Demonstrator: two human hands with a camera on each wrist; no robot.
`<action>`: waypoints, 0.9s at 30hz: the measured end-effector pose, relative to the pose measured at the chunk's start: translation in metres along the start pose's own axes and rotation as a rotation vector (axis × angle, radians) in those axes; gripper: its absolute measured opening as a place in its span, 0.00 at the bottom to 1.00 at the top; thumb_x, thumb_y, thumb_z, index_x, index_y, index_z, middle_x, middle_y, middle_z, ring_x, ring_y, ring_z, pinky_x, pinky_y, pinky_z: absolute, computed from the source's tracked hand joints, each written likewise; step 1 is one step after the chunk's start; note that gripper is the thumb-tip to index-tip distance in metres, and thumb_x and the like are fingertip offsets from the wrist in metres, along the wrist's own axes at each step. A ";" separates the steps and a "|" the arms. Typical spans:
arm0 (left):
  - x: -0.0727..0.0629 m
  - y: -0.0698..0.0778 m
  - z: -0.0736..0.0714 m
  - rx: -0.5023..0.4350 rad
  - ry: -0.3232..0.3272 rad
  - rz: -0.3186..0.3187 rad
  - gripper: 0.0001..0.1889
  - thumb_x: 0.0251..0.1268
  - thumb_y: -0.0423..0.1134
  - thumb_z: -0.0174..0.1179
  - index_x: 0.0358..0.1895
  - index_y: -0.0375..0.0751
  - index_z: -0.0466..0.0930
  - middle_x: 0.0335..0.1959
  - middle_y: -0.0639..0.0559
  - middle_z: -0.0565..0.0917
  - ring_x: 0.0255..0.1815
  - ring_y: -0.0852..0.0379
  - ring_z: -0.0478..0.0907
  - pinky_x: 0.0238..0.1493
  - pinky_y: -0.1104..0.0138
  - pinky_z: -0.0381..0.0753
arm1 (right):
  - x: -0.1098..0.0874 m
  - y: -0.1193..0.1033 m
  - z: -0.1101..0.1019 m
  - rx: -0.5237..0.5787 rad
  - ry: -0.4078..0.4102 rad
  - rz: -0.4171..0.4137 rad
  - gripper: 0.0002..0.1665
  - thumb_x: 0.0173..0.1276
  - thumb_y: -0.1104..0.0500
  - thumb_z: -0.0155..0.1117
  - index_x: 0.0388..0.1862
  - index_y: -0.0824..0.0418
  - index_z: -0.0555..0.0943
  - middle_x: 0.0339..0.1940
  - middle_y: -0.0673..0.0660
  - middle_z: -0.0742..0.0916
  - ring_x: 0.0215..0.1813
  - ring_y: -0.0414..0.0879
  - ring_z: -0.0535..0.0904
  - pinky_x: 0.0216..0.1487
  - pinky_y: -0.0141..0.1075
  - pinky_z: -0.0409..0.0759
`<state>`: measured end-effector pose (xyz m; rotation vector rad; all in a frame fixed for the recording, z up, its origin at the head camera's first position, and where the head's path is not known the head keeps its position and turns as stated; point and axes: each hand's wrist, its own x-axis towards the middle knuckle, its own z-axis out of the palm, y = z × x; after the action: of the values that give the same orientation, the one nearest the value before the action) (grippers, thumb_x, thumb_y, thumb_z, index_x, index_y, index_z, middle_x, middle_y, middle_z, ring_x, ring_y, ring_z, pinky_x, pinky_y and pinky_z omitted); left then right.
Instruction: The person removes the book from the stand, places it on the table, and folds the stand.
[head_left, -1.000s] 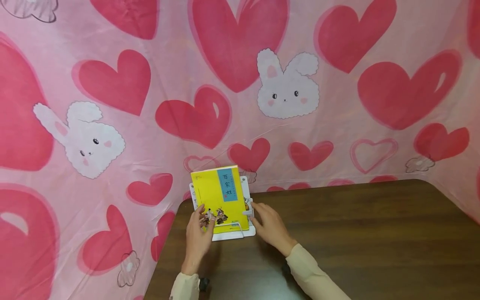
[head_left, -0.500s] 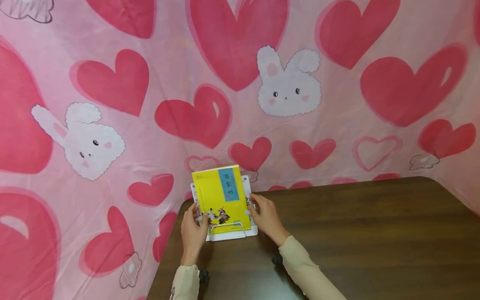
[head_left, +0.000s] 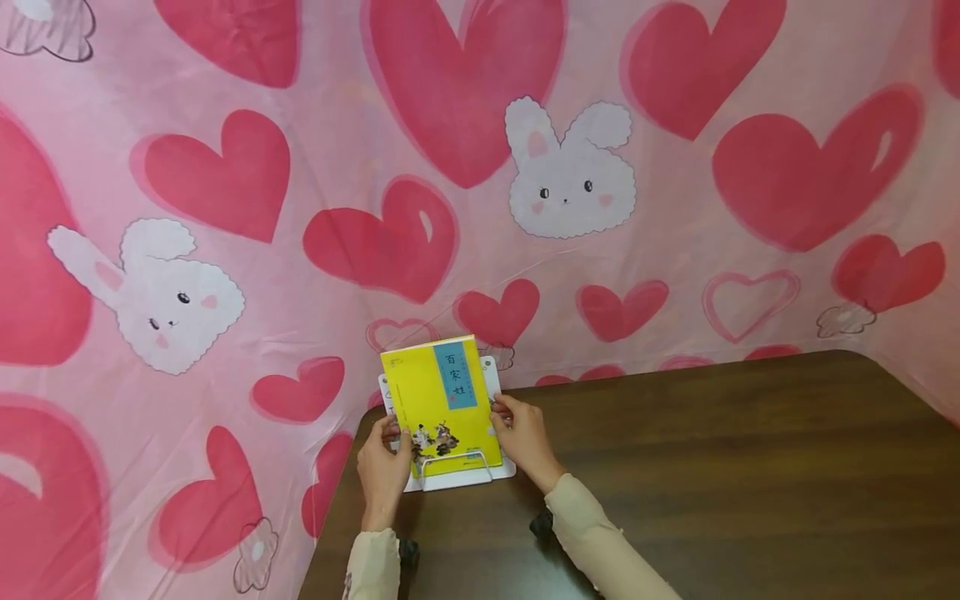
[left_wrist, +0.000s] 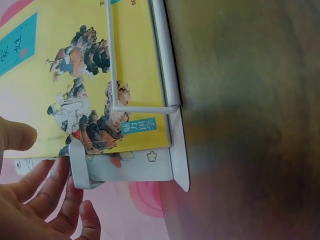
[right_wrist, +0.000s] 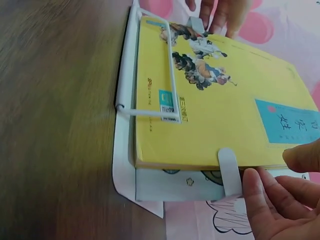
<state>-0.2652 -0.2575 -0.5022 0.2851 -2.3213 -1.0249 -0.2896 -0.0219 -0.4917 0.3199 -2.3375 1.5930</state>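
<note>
Left hand (head_left: 382, 468) has shifted off the yellow book (head_left: 425, 392)'s lower-left front to its side; right hand (head_left: 528, 437) sits further in, at the opposite edge. Book leans tilted on the white stand (head_left: 492, 377), lower centre of frame, behind wire bar (right_wrist: 172, 70). Both hands' fingers bent beside side clips (right_wrist: 230, 172); can't tell if gripping.

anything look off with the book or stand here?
Nothing stands out: the yellow book leans squarely on the white stand, side clips overlapping both edges and the wire holder across its lower cover. No visible tears or spills.
</note>
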 end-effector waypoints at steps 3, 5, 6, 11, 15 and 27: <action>0.001 -0.003 0.002 -0.006 0.024 0.000 0.15 0.67 0.36 0.67 0.54 0.35 0.85 0.42 0.41 0.90 0.41 0.43 0.85 0.46 0.55 0.77 | 0.001 0.001 0.004 0.008 0.019 0.004 0.18 0.70 0.66 0.69 0.58 0.70 0.85 0.48 0.64 0.92 0.42 0.50 0.87 0.51 0.44 0.89; 0.002 -0.004 0.003 -0.002 0.043 0.000 0.13 0.66 0.34 0.68 0.51 0.35 0.87 0.40 0.41 0.91 0.37 0.45 0.83 0.42 0.58 0.74 | 0.002 0.003 0.006 0.002 0.026 0.002 0.16 0.70 0.67 0.69 0.56 0.70 0.87 0.47 0.64 0.92 0.40 0.49 0.86 0.50 0.43 0.89; 0.003 -0.005 0.004 0.002 0.052 0.000 0.12 0.66 0.34 0.68 0.50 0.35 0.88 0.39 0.42 0.91 0.36 0.45 0.82 0.41 0.59 0.73 | 0.003 0.003 0.007 0.000 0.031 0.003 0.16 0.70 0.67 0.69 0.55 0.70 0.87 0.46 0.64 0.92 0.40 0.49 0.85 0.49 0.42 0.89; 0.005 -0.006 0.006 0.035 0.076 -0.005 0.10 0.66 0.35 0.70 0.47 0.36 0.90 0.37 0.42 0.92 0.34 0.44 0.84 0.41 0.57 0.69 | 0.004 0.007 0.009 -0.007 0.051 0.027 0.14 0.69 0.66 0.71 0.52 0.67 0.89 0.42 0.61 0.91 0.36 0.46 0.79 0.41 0.33 0.83; 0.004 -0.005 0.005 0.033 0.062 -0.029 0.10 0.68 0.37 0.69 0.48 0.36 0.90 0.38 0.41 0.92 0.38 0.42 0.88 0.45 0.53 0.72 | 0.005 0.008 0.007 0.000 0.065 0.046 0.11 0.67 0.66 0.73 0.48 0.66 0.90 0.39 0.60 0.92 0.32 0.44 0.75 0.34 0.28 0.75; 0.008 -0.005 0.006 -0.015 0.064 -0.053 0.11 0.70 0.38 0.69 0.49 0.35 0.90 0.40 0.38 0.92 0.41 0.42 0.91 0.44 0.55 0.80 | 0.010 0.014 0.006 0.038 0.080 0.082 0.09 0.65 0.65 0.75 0.45 0.63 0.92 0.37 0.58 0.92 0.32 0.44 0.74 0.33 0.29 0.72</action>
<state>-0.2751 -0.2602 -0.5058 0.3697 -2.2582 -1.0435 -0.3048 -0.0230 -0.5020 0.1677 -2.2898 1.6570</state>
